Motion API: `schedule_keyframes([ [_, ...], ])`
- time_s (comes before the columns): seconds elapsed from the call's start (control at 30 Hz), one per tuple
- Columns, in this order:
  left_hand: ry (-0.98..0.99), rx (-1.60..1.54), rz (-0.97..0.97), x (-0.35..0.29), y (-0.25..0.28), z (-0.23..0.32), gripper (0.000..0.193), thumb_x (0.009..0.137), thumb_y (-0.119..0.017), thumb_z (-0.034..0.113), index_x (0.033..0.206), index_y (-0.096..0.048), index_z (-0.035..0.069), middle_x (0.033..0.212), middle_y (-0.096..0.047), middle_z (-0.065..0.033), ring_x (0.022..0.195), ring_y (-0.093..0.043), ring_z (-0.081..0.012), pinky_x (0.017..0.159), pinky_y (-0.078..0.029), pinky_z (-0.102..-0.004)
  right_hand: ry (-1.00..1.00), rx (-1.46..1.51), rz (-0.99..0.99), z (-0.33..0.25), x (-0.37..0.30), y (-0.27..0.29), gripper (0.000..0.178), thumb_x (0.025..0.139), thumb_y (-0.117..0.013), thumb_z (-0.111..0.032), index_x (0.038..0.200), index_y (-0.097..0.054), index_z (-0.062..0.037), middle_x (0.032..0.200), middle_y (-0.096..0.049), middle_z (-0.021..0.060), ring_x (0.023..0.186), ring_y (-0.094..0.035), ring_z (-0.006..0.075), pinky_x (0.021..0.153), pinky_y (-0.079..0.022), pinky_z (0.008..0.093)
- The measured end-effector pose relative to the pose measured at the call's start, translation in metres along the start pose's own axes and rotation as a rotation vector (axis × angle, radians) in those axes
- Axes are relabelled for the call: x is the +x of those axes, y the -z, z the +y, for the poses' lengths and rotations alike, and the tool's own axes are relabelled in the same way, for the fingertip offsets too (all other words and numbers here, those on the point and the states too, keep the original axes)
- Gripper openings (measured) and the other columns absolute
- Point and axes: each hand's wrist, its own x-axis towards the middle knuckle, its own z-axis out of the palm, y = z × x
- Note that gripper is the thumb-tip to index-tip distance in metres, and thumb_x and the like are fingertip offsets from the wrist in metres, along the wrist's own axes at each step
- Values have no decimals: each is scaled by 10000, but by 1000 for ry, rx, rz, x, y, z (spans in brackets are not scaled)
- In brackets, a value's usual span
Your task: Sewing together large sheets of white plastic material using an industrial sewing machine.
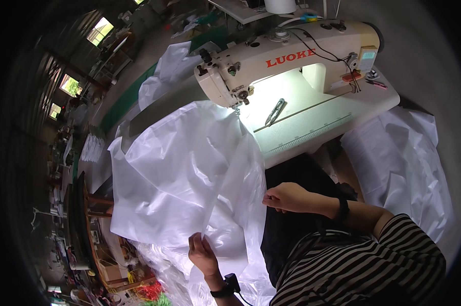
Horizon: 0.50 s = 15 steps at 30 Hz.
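A large white, slightly glossy sheet point(169, 173) hangs from the sewing machine's bed toward me, wrinkled and partly see-through. Near its lower end, my left hand point(203, 253) pinches a fold between thumb and fingers. My right hand point(287, 197) is closed with its fingertips at the sheet's right edge, over my dark lap; the grip itself is partly hidden. Ahead stands the sewing machine point(291, 53), lamp lit, with the sheet's far edge close beneath its needle area point(236, 109). Thread snips point(275, 112) lie on the machine bed, right of the needle.
More white material point(401, 163) is heaped at the right, and another pile point(164, 71) lies beyond the machine head. Clear plastic point(164, 260) bunches below the sheet. A wooden frame point(95, 234) stands at the left. Small tools point(375, 83) rest at the bed's right end.
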Motion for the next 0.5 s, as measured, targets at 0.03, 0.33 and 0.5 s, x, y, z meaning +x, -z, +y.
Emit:
schedule_keyframes([
  [0.03, -5, -12, 4, -1, 2, -4, 129, 921, -555, 100, 1013, -617, 33, 848, -677, -178, 706, -645, -394, 654, -513, -451, -71, 221, -126, 11, 7, -8, 384, 973, -567, -374, 1101, -658, -23, 810, -697, 92, 621, -684, 179, 599, -544, 285],
  [0.33, -132, -463, -529, -2, 38, 52, 100, 780, -725, 27, 866, -677, 45, 751, -678, -105, 652, -657, -303, 585, -512, -337, -169, 884, -168, 62, 54, -85, 319, 930, -670, -282, 1111, -624, -23, 871, -671, 77, 749, -617, 114, 659, -497, 266],
  [0.5, -235, -68, -197, -3, 60, 61, 142, 722, -772, 59, 843, -699, 76, 773, -657, -51, 620, -636, -255, 545, -509, -361, 386, 703, -85, 15, -17, -57, 196, 968, -615, -189, 1051, -610, -11, 915, -677, 60, 940, -630, 124, 820, -505, 274],
])
